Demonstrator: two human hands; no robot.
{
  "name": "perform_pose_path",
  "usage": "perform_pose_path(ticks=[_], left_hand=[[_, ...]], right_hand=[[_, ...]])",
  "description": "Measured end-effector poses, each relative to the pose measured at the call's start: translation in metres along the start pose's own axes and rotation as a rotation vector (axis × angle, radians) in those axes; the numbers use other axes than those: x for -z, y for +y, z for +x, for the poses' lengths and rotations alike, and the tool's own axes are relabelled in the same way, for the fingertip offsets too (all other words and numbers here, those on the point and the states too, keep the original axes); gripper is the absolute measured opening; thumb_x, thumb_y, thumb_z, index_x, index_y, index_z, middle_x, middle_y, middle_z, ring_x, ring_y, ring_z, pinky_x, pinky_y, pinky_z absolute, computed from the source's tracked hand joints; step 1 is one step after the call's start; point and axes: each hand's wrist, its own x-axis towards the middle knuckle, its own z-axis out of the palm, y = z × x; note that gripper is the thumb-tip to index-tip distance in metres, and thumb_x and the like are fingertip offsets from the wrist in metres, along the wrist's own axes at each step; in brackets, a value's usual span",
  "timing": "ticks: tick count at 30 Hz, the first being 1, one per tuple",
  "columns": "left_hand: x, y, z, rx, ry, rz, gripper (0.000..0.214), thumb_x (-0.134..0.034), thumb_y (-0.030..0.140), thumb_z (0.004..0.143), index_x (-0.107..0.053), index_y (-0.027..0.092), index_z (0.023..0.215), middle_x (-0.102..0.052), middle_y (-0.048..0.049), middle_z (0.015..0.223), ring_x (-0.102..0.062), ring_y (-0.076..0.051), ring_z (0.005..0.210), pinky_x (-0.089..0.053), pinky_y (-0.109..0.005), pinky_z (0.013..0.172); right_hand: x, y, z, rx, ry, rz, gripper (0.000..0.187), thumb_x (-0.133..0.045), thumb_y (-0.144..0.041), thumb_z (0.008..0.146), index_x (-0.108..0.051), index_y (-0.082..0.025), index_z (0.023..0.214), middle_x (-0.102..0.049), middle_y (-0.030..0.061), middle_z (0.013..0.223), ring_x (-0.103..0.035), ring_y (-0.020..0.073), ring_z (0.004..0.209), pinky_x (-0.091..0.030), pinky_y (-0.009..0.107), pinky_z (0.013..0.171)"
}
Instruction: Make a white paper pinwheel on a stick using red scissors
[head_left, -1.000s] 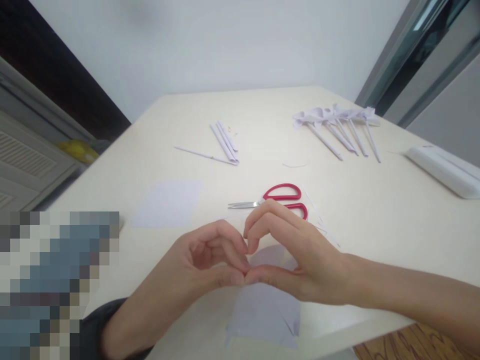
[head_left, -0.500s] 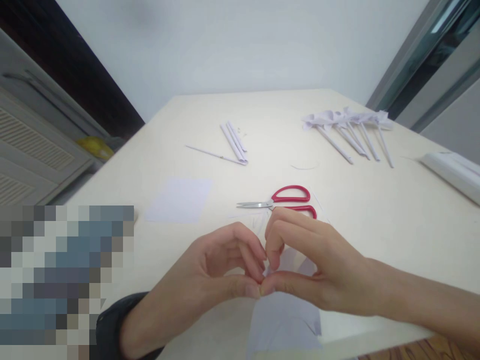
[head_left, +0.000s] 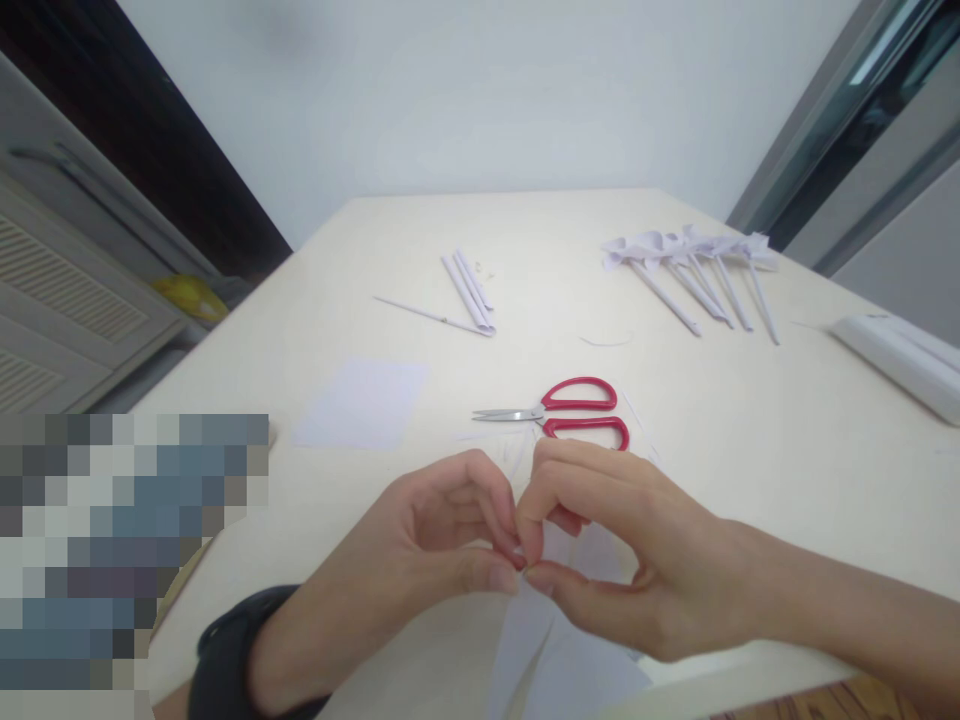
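Note:
Just in front of me, my left hand [head_left: 450, 540] and my right hand [head_left: 600, 540] meet at their fingertips. Both are closed in a pinch on a white paper sheet [head_left: 581, 660], at a small part mostly hidden by the fingers. The sheet spreads out below and behind my right hand, and a slit-like gap runs through its lower part. Beyond my right hand lie scissors [head_left: 537, 411] with red handles, blades slightly apart and pointing left. Thin paper strips [head_left: 510, 440] lie beside the blades.
A flat paper square [head_left: 364, 403] lies to the left. Behind it are rolled paper tubes [head_left: 466, 292] and a thin paper stick [head_left: 420, 311]. Several paper pinwheels [head_left: 694, 265] on sticks lie back right. A white packet [head_left: 900, 355] sits at the right edge. A blurred-out patch covers the lower left.
My right hand's fingertips have shifted slightly left and down against my left fingers. The sheet below has shifted, and a longer gap shows in it.

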Motion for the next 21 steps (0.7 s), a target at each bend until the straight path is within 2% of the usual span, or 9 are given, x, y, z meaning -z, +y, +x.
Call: perform_pose_path(ticks=[5,11,16,21], left_hand=[[0.002,-0.001,0.000,-0.009,0.002,0.018,0.020,-0.067,0.003,0.071,-0.055,0.018,0.076,-0.062,0.0004,0.080,-0.056,-0.012,0.081,-0.044,-0.019,0.070],[0.002,-0.002,-0.001,-0.040,0.021,0.051,0.020,-0.068,0.005,0.070,-0.055,0.019,0.077,-0.061,0.0019,0.078,-0.055,-0.010,0.076,-0.043,-0.018,0.066],[0.002,-0.001,-0.002,-0.089,0.058,0.151,0.022,-0.066,0.001,0.071,-0.056,0.019,0.076,-0.063,0.0034,0.074,-0.056,-0.009,0.074,-0.042,-0.017,0.067],[0.005,0.001,-0.002,-0.124,0.089,0.173,0.019,-0.065,0.004,0.073,-0.054,0.020,0.074,-0.060,0.0043,0.073,-0.054,-0.009,0.070,-0.042,-0.017,0.062]], right_hand=[[-0.002,-0.001,0.000,-0.045,-0.012,0.021,0.015,-0.058,-0.006,0.072,-0.051,-0.015,0.083,-0.046,-0.0037,0.078,-0.042,0.0065,0.071,-0.035,0.018,0.063],[-0.006,-0.001,-0.001,-0.106,0.041,0.054,0.017,-0.059,-0.008,0.071,-0.049,-0.016,0.083,-0.044,-0.0042,0.077,-0.043,0.0065,0.070,-0.035,0.018,0.061],[-0.011,-0.002,-0.001,-0.104,0.074,0.053,0.017,-0.058,-0.008,0.071,-0.047,-0.016,0.082,-0.046,-0.0041,0.077,-0.043,0.0068,0.070,-0.035,0.018,0.061],[-0.011,0.001,-0.001,-0.075,0.109,0.036,0.013,-0.058,-0.010,0.075,-0.048,-0.016,0.080,-0.046,-0.0039,0.076,-0.042,0.0071,0.069,-0.034,0.019,0.061]])
